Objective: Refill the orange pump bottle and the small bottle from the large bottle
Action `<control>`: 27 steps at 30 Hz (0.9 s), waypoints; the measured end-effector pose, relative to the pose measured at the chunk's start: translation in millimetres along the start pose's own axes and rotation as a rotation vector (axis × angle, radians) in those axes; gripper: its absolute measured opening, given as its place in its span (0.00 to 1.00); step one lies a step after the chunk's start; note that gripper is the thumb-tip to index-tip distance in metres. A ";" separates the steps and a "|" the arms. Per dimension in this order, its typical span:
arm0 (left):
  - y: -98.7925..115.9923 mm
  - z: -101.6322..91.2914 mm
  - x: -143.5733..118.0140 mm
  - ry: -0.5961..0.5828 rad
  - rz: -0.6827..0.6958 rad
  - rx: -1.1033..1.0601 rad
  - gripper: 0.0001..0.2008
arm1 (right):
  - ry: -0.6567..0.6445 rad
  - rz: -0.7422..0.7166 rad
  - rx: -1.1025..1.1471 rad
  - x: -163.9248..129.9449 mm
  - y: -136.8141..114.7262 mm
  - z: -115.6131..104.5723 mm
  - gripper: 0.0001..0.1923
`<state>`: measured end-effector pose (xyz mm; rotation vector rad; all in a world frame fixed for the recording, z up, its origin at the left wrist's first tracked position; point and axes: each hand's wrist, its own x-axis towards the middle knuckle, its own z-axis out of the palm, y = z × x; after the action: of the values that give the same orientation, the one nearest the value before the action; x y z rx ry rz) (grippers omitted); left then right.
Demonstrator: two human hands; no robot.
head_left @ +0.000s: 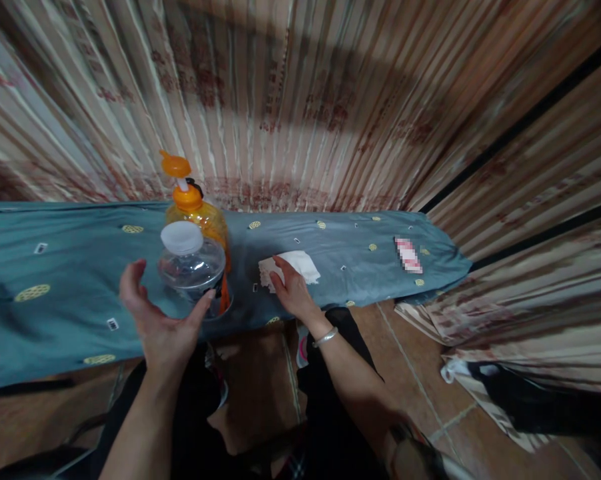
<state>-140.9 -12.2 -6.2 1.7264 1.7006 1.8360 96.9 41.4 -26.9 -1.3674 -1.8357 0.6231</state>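
Standing on a blue-grey patterned cloth (55, 267): clear plastic bottle (190, 267), white cap, near edge; orange pump bottle (200, 213) just behind it. Left hand (155, 320): fingers spread apart, cupped beside the clear bottle, thumb at its base. Right hand (293, 290): flat, fingers together, pressing a white folded cloth (295, 267). Striped curtain (300, 100) behind.

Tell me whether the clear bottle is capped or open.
Capped: a white cap sits on the clear bottle, which stands upright by the left hand.
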 end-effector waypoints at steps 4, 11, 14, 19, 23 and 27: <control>-7.7 15.4 1.7 -0.031 -0.110 -0.129 0.56 | -0.028 -0.067 0.072 3.1 -32.6 1.8 0.23; 7.6 29.2 4.5 -0.044 -0.275 -0.109 0.57 | -0.081 -0.357 -0.011 30.4 -140.8 -16.9 0.22; 9.3 29.4 6.1 -0.035 -0.368 -0.049 0.61 | -0.164 -0.406 -0.142 47.6 -170.3 -18.9 0.21; 13.4 29.6 7.6 -0.021 -0.423 -0.029 0.57 | -0.197 -0.423 -0.311 70.1 -182.7 -9.8 0.18; 16.3 31.4 8.6 -0.025 -0.427 -0.043 0.56 | -0.132 -0.389 -0.376 75.2 -184.0 -8.8 0.25; 16.9 32.8 8.0 -0.032 -0.438 -0.060 0.55 | -0.141 -0.426 -0.453 74.3 -182.5 -9.2 0.23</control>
<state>-109.7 7.3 2.4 1.2255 1.8089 1.6302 -13.3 54.8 136.1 -1.1609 -2.3915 0.0826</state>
